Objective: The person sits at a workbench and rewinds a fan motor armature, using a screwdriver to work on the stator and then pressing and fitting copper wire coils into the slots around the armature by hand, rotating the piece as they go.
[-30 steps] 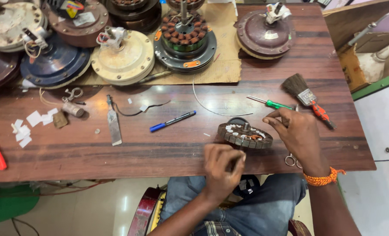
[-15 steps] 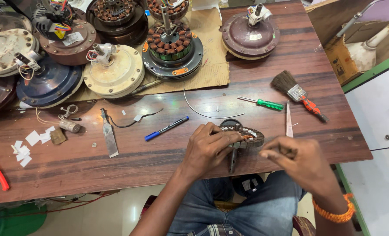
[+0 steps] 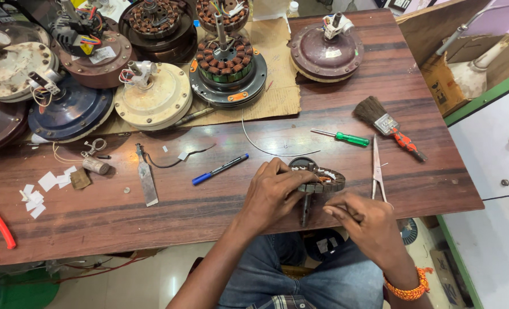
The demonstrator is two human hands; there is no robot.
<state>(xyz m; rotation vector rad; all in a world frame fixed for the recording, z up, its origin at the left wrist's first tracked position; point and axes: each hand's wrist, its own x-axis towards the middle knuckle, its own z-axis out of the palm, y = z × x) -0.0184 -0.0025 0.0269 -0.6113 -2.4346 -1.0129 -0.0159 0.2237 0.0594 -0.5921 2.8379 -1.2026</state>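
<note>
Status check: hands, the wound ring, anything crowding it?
Left hand gripping the stator ring at table edge. Right hand just beside it, contents unclear. Scissors lie close right; blue pen left.

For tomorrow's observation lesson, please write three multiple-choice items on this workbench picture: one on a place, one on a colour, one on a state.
1. Where does the blue pen lie?
A. On the cardboard
B. On the bare table, left of the hands
C. In the box

2. What colour is the screwdriver handle?
A. Green
B. Yellow
C. Black

3. How is the stator ring held?
A. It lies untouched
B. It is lifted high above the table
C. The left hand grips it at the table edge

Answers: 1 B, the pen rests on wood beside the left hand. 2 A, the handle is green. 3 C, the fingers wrap its rim, with the right hand close by.
</note>
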